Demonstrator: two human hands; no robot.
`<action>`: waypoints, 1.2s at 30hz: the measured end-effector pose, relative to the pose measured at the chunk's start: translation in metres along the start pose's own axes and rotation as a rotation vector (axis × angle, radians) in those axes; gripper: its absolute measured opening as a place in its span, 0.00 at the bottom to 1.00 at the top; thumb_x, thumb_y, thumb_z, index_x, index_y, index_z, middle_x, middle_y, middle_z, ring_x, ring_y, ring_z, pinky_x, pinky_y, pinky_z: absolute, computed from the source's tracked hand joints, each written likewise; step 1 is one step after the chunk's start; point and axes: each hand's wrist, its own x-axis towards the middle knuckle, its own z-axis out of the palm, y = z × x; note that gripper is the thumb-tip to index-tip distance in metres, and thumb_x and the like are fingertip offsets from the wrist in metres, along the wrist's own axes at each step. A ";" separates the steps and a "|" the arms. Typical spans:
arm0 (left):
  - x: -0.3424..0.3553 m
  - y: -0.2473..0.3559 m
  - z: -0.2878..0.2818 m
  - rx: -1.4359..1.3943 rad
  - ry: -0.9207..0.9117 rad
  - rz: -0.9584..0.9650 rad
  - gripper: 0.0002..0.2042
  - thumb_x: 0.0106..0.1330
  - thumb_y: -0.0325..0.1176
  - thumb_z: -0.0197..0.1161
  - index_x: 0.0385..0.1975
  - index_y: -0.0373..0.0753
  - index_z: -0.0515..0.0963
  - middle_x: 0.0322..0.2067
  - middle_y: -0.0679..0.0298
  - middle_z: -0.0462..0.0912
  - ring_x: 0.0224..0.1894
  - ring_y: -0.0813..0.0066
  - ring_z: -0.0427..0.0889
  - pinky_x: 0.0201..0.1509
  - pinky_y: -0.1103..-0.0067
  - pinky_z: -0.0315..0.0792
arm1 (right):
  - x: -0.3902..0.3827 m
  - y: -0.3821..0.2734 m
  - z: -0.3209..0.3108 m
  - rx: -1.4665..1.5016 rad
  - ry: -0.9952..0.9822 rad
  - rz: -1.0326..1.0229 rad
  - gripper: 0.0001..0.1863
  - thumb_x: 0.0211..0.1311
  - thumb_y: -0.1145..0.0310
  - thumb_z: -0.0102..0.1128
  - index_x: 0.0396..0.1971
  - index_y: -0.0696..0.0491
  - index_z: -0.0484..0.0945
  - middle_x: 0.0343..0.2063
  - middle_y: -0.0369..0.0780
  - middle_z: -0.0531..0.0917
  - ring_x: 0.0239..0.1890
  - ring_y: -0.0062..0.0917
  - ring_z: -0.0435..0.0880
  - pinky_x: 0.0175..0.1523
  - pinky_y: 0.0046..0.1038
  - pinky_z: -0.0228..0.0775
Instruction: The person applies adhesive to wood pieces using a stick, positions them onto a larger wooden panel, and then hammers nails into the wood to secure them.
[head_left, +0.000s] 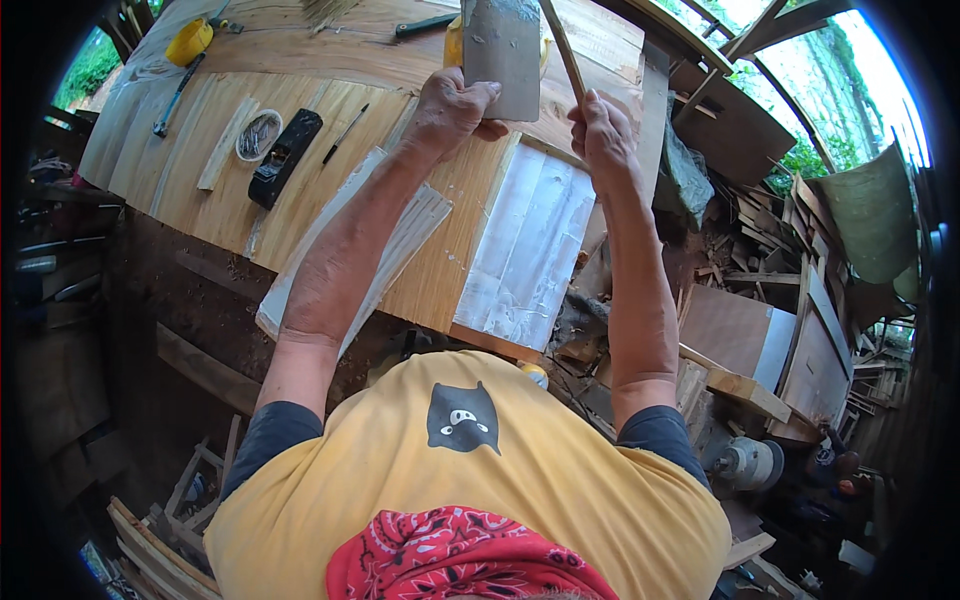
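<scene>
Two hands point(450, 108) point(605, 138) apart, plate point(505, 70) edge between

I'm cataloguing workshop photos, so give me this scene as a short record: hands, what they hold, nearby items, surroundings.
Left hand: thumb and fingers on a flat grey piece
Right hand: holding a thin wooden stick
Below the hands in view: white-smeared board
Worktop, left side: black block-shaped tool, slim pen-like tool
Worktop, upper left: yellow container
Clothing: yellow shirt, red patterned headscarf
Surroundings, right: brown panel among scattered wood
</scene>
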 end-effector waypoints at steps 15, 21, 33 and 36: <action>0.005 0.003 -0.007 -0.139 -0.015 -0.033 0.13 0.71 0.31 0.62 0.44 0.24 0.75 0.31 0.50 0.87 0.23 0.67 0.89 0.25 0.76 0.88 | -0.021 0.050 -0.016 -0.575 0.108 -0.445 0.25 0.83 0.50 0.49 0.33 0.57 0.80 0.21 0.43 0.78 0.28 0.34 0.78 0.38 0.39 0.69; 0.004 0.003 -0.007 -0.138 0.002 -0.032 0.15 0.70 0.33 0.63 0.47 0.25 0.79 0.36 0.53 0.88 0.25 0.70 0.89 0.28 0.76 0.88 | -0.004 0.043 -0.018 -0.624 0.104 -0.345 0.26 0.82 0.50 0.48 0.34 0.58 0.80 0.27 0.51 0.82 0.33 0.46 0.81 0.42 0.44 0.71; 0.004 0.004 -0.021 -0.117 0.039 -0.042 0.16 0.71 0.32 0.63 0.46 0.22 0.79 0.36 0.51 0.88 0.24 0.70 0.89 0.26 0.77 0.88 | 0.018 0.042 -0.019 -0.760 0.214 -0.355 0.28 0.80 0.46 0.51 0.30 0.58 0.77 0.26 0.50 0.80 0.32 0.44 0.80 0.42 0.45 0.70; 0.010 0.005 -0.017 -0.109 0.022 -0.059 0.15 0.70 0.32 0.63 0.45 0.23 0.78 0.35 0.50 0.88 0.24 0.69 0.89 0.26 0.76 0.88 | 0.003 0.031 -0.015 -0.760 0.239 -0.361 0.26 0.80 0.48 0.54 0.30 0.57 0.76 0.25 0.49 0.79 0.31 0.41 0.79 0.40 0.43 0.70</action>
